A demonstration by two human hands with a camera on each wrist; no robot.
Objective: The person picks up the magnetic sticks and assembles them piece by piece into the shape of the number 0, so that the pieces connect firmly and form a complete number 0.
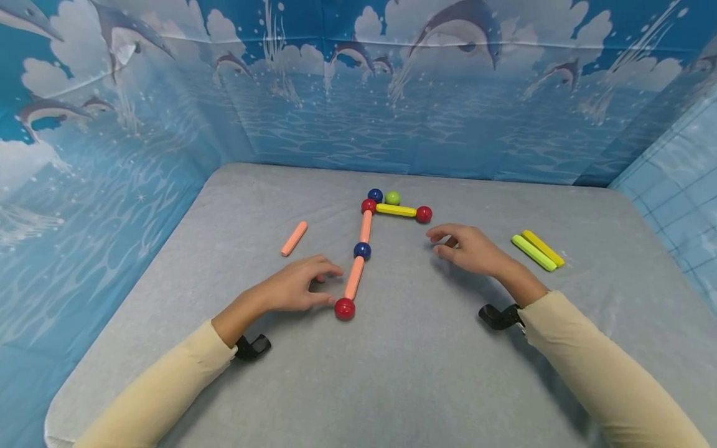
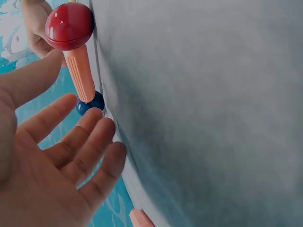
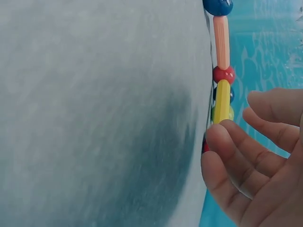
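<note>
"Dolphins are leaping across that blue backdrop (image 1: 347,130), and it's hanging behind the far edge of the gray table (image 1: 392,386). What's being done there?"

"Sticks and balls are being joined, I'd judge. From mid-table toward the far edge, one line is running: near red ball (image 1: 344,309), lower salmon stick (image 1: 354,279), middle blue ball (image 1: 362,251), upper salmon stick (image 1: 366,226), corner red ball (image 1: 368,206). There it's turning toward the right edge: yellow stick (image 1: 396,210), then end red ball (image 1: 424,214)."

"Is either hand gripping anything?"

"No. The left hand (image 1: 297,286) is hanging beside the near red ball, fingers apart and loosely bent; I can't tell whether the thumb is touching it. The right hand (image 1: 467,249) is hovering near the end red ball, fingers relaxed and holding nothing."

"So they're between joins?"

"Seemingly. To my mind, the next move is calling for a light pinch on a spare, without nudging the line."

"Which spares?"

"One loose salmon stick (image 1: 294,239) is lying toward the left edge. Toward the right edge, a lime stick (image 1: 534,252) and a spare yellow stick (image 1: 543,248) are lying side by side. A rear blue ball (image 1: 375,196) and a green ball (image 1: 393,198) are sitting just behind the corner, nearest the far edge."

"And past the right edge?"

"Pale blue squares (image 1: 680,205) are showing, like tiling."
</note>
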